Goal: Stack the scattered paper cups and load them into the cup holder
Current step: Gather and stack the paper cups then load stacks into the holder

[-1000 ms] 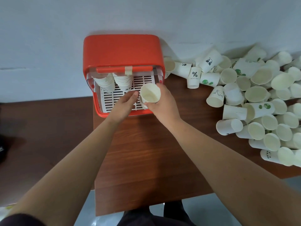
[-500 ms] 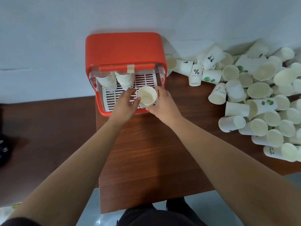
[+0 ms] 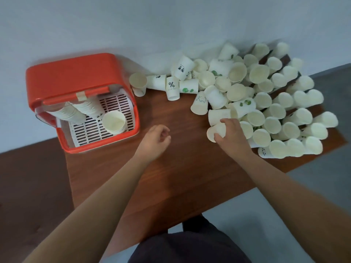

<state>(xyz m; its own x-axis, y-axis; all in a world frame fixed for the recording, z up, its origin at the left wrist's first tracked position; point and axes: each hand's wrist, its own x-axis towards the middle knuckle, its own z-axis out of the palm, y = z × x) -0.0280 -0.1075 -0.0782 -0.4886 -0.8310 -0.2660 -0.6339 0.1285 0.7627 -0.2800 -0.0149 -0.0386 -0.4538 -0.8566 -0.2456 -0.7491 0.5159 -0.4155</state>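
The orange cup holder (image 3: 72, 73) stands at the table's back left, its front open over a white slatted tray (image 3: 91, 131). Inside are two hanging cup stacks (image 3: 76, 112) and a third stack (image 3: 114, 122) at the tray's right. A big heap of scattered white paper cups (image 3: 266, 103) covers the table's right side. My right hand (image 3: 230, 136) grips one lying cup (image 3: 215, 131) at the heap's near left edge. Between holder and heap, my left hand (image 3: 156, 141) hovers over the table, fingers loosely curled, holding nothing.
The brown wooden table (image 3: 171, 177) runs against a white wall. A single cup (image 3: 138, 83) stands just right of the holder. A lower dark surface (image 3: 32, 186) lies to the left. Grey floor shows beyond the table's right and near edges.
Both hands left the holder, leaving the cup stack on its tray. My right hand moved right to the heap and took hold of a cup. The view swung right.
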